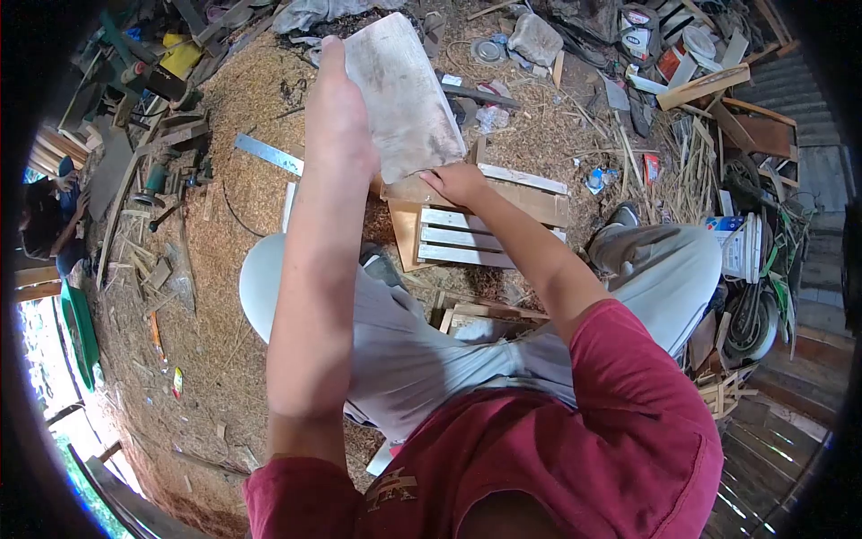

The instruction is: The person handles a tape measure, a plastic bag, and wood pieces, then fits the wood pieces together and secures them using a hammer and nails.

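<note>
A wide pale board [395, 90] with worn, stained faces stands tilted in front of me, above a slatted wooden piece [462, 238]. My left hand [339, 112] is raised along the board's left edge; its fingers are closed together and partly hidden, and whether they grip the edge is hard to make out. At the board's lower edge, my right hand [456, 183] holds on with its fingers, close to a brown plank [530, 202] that lies across the slats.
A metal ruler [269, 154] lies on the sawdust-covered ground left of the board. Wood scraps and a green power tool [154, 184] are at the left. A wheel [752, 323] and a white bucket [736, 247] stand at the right. A person [65, 211] is at the far left.
</note>
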`<action>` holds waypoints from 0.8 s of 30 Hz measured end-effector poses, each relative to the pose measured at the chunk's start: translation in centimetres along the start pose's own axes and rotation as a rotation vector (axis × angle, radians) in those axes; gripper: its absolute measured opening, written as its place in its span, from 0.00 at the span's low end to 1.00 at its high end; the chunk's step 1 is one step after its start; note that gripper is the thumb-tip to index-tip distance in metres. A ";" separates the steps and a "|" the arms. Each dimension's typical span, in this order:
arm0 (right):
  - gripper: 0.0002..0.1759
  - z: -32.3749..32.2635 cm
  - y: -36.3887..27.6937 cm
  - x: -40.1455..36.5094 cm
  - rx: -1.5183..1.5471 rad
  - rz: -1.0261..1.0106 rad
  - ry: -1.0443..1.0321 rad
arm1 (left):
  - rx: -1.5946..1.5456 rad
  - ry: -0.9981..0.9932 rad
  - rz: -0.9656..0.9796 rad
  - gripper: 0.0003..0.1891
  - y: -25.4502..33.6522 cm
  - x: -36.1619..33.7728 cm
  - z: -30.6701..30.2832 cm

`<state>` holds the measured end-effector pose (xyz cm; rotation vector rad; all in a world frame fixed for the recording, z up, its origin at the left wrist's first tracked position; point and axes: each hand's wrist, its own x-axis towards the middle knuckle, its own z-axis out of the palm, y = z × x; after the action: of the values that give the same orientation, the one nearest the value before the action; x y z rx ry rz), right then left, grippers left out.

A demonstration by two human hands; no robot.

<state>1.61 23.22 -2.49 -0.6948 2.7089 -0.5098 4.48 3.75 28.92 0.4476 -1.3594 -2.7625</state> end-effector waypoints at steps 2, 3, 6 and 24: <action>0.31 0.2 0.1 -0.2 0.004 -0.010 -0.007 | 0.002 0.014 0.012 0.35 0.2 0.2 -0.4; 0.29 0.2 0.1 -0.3 0.042 0.020 -0.037 | -0.009 0.020 0.008 0.35 0.3 0.4 -0.6; 0.26 -0.2 1.8 -0.1 0.041 -0.151 0.052 | -0.012 0.047 -0.011 0.35 0.3 0.6 -1.3; 0.46 -6.0 10.5 -16.7 0.231 0.693 0.051 | 0.053 0.027 -0.040 0.32 1.0 -6.4 2.4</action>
<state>9.18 41.85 1.85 0.3202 2.6383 -0.6357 9.83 5.92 32.64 0.5175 -1.4369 -2.7468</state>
